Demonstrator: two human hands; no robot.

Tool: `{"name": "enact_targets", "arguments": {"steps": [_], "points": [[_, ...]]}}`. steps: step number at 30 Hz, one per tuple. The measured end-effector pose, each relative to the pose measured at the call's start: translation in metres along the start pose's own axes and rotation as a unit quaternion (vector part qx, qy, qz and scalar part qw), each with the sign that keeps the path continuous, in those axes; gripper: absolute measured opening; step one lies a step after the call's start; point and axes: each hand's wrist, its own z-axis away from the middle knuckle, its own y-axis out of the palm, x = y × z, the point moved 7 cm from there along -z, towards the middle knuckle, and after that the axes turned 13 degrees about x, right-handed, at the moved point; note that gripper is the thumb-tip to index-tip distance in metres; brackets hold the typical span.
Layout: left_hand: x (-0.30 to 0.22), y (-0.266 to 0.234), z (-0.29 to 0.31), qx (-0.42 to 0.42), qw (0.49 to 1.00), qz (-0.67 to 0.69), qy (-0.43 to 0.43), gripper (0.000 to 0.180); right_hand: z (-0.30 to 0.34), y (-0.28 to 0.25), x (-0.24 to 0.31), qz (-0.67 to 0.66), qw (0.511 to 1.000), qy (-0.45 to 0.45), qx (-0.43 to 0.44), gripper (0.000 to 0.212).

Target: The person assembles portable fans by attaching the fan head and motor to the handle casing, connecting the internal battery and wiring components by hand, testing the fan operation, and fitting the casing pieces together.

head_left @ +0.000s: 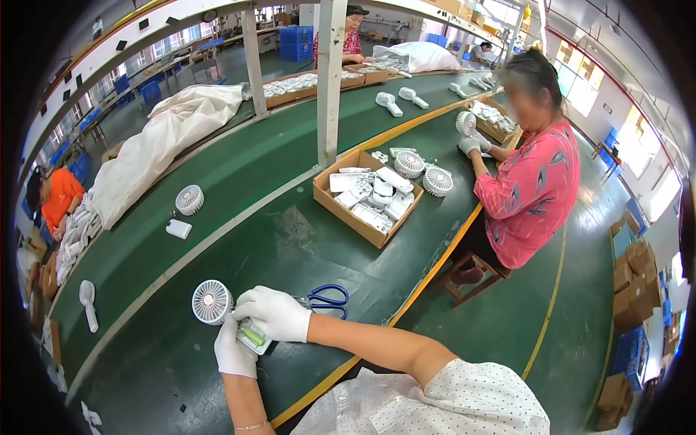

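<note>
A small white handheld fan (212, 301) lies at the near edge of the green bench, its round grille pointing up and left. Its handle housing is open, and a green battery cell (252, 335) shows inside. My left hand (235, 351), in a white glove, is closed around the left side of the handle. From the right, my gloved right hand (277, 315) bends its fingers down onto the handle's upper end, close to the fan head; its fingertips are partly hidden. Blue-handled scissors (328, 299) lie just beyond my right wrist.
Ahead stands a cardboard box (348, 212) of white housing parts, with two fan heads (438, 181) beside it. A conveyor belt (239, 170) on the left carries a fan head (190, 200) and handheld fans. A white post (330, 87) rises ahead. A co-worker (533, 174) sits at right.
</note>
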Motion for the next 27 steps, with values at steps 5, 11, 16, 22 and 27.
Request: {"name": "enact_targets", "arguments": {"steps": [5, 11, 16, 22, 27], "points": [[-0.016, 0.018, 0.01, -0.053, 0.993, -0.096, 0.034, 0.031, 0.001, -0.046, 0.032, 0.096, 0.995, 0.027, 0.004, 0.023], [-0.023, 0.036, 0.02, -0.094, 0.992, -0.078, 0.016, 0.03, 0.075, -0.069, 0.022, 0.201, 0.969, 0.138, -0.037, 0.036], [-0.016, 0.048, 0.02, -0.046, 0.997, -0.057, 0.0, 0.032, 0.125, -0.047, 0.02, 0.22, 0.959, 0.179, -0.008, 0.037], [-0.013, 0.043, 0.017, -0.033, 0.998, -0.044, 0.0, 0.037, 0.145, -0.044, 0.04, 0.221, 0.964, 0.148, 0.024, 0.043], [-0.009, 0.039, 0.016, -0.044, 0.998, -0.033, -0.007, 0.035, 0.166, -0.046, 0.055, 0.188, 0.97, 0.144, 0.061, 0.053]]}}
